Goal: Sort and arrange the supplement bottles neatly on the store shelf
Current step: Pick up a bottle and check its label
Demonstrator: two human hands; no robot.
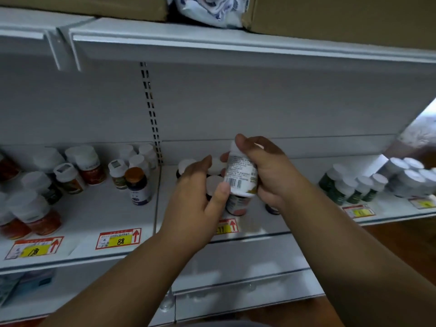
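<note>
arms: bare to elbow | no sleeves visible | hands: ungloved

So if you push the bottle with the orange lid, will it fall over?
Probably, if pushed near the top: the bottle with the orange lid stands upright and is taller than it is wide. It looks round, so once tipped it would likely roll along the shelf. Its glossy side may be slippery.

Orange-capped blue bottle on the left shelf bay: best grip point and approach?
Grip the orange-capped blue bottle around its round body just below the cap, coming from the front. It stands upright at the front of its cluster, with bare shelf before it and white-capped bottles crowding behind.
</note>
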